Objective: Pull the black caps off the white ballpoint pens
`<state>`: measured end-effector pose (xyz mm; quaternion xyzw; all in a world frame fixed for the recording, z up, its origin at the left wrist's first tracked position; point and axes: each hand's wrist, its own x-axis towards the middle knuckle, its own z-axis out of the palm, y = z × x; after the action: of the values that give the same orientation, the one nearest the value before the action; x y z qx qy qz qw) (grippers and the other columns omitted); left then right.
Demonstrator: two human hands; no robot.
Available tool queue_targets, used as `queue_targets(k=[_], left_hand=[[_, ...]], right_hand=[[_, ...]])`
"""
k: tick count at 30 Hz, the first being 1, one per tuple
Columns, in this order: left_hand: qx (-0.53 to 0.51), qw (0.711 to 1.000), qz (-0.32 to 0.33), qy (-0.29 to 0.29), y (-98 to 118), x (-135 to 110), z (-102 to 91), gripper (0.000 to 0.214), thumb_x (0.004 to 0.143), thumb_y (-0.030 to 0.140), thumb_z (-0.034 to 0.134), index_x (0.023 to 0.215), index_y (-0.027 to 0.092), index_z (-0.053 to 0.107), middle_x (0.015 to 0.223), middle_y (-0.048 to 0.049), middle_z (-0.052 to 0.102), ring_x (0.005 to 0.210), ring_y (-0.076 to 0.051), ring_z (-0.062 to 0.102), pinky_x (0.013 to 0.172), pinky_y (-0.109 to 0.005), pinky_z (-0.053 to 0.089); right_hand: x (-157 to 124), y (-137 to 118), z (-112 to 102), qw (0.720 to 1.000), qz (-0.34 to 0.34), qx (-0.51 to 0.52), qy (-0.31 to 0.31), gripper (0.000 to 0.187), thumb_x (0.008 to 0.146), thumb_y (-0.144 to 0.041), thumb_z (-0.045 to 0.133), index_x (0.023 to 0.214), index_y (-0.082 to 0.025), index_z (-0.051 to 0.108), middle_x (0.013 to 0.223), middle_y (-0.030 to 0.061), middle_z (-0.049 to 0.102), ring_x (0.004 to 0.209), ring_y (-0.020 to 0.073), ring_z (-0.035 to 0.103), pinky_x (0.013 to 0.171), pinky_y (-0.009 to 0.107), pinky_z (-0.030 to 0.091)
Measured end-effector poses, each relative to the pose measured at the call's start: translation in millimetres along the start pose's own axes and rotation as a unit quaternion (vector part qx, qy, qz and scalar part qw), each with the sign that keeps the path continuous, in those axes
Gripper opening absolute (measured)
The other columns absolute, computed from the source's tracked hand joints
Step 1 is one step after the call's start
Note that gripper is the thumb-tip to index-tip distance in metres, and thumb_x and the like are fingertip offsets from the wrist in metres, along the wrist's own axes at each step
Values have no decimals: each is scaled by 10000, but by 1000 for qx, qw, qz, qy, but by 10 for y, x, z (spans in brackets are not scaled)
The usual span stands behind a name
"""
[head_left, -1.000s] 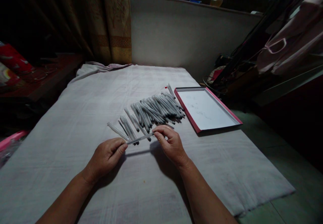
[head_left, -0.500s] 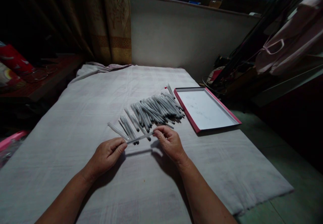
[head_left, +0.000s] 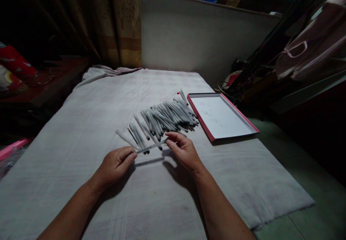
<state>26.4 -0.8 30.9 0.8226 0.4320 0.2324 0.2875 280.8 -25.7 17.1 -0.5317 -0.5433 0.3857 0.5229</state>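
Observation:
A slim, pale grey pen (head_left: 151, 147) is held level just above the cloth, its shadow falling beneath it. My left hand (head_left: 116, 163) is closed in a pinch round the pen's left end. At the right end, the thumb and fingers of my right hand (head_left: 184, 151) pinch the pen's tip. Just beyond both hands lies a loose heap of similar pens (head_left: 169, 115), translucent with black ends pointing mostly towards me. Several of these pens (head_left: 136, 135) lie apart on the left side of the heap, partly behind the held one.
A shallow white box lid (head_left: 220, 115) with red sides lies right of the heap. A pale checked cloth (head_left: 94, 124) covers the bed-like surface, whose right edge drops to a tiled floor. Behind stand a wall (head_left: 189, 34) and a curtain (head_left: 127, 23). A small red bit (head_left: 178, 93) lies near the lid.
The fingers of my right hand have loosened and lifted slightly at the pen's end. My left hand keeps its hold. The view has shifted a little; the heap and lid lie as before.

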Motion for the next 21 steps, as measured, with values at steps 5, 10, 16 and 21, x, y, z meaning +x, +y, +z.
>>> queue_targets(k=[5, 10, 16, 21], left_hand=[[8, 1000, 8, 5, -4, -2, 7, 393, 926, 451, 422, 637, 215, 547, 559, 18, 567, 549, -132, 555, 533, -225, 419], [10, 1000, 10, 4, -5, -2, 12, 398, 928, 452, 423, 636, 216, 553, 565, 14, 577, 556, -135, 561, 535, -227, 419], [24, 999, 27, 4, -10, -3, 14, 379, 935, 430, 429, 660, 211, 570, 607, 12, 606, 572, -127, 578, 553, -218, 431], [30, 999, 33, 4, -21, -11, 20, 391, 943, 430, 416, 648, 212, 551, 592, 19, 588, 558, -120, 567, 547, -214, 421]], right_hand=[[1, -22, -13, 1000, -8, -16, 6, 193, 827, -367, 650, 810, -200, 746, 777, 38, 746, 690, 169, 665, 626, 276, 517], [7, -42, -28, 1000, 3, -1, -10, 182, 781, -327, 679, 905, -212, 747, 853, 39, 744, 693, 157, 651, 582, 255, 504], [10, -50, -30, 1000, 6, -22, -13, 165, 811, -351, 643, 784, -211, 725, 758, 22, 722, 706, 168, 654, 644, 284, 516], [5, -67, -53, 1000, 9, -13, -26, 155, 781, -329, 679, 864, -214, 744, 815, 37, 724, 719, 171, 648, 583, 263, 490]])
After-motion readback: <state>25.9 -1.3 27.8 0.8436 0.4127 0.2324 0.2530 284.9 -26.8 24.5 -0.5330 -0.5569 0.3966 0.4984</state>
